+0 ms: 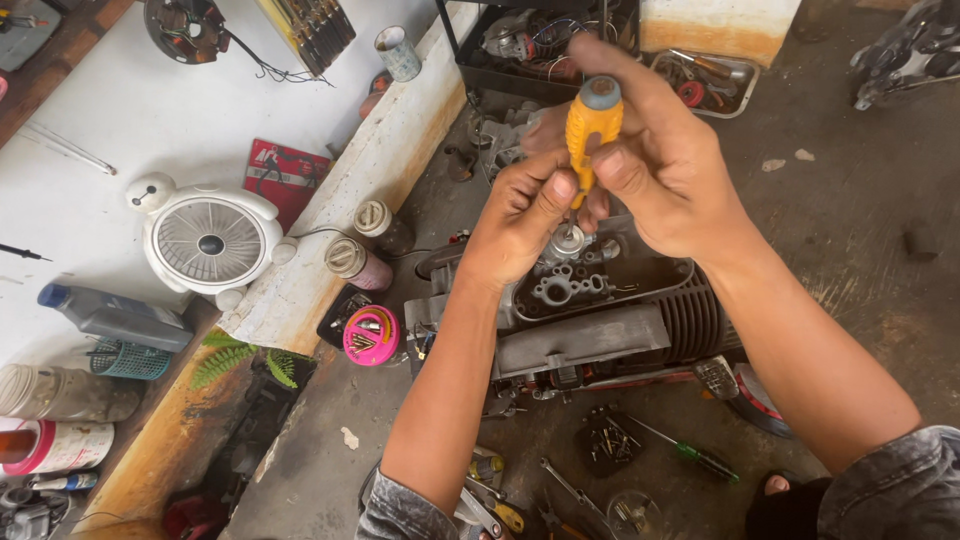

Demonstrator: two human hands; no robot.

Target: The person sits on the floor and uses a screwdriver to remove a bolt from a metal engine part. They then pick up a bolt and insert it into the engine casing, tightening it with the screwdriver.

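Note:
My right hand [665,160] grips a yellow-handled screwdriver [590,125] with a grey cap, held upright with its tip pointing down. My left hand [520,220] pinches the lower part of the handle and shaft, just above a small round metal part [567,243]. Below sits a dark engine block [600,320] with cooling fins and an open grey cover plate, resting on the concrete floor. The screwdriver tip is hidden behind my left fingers.
A white fan [210,240] and a red card lie on the white surface at left. Two spray cans [355,262] and a pink tin [371,335] stand by the ledge. A green screwdriver [700,458], wrenches and a dish of screws [608,440] lie near my knees.

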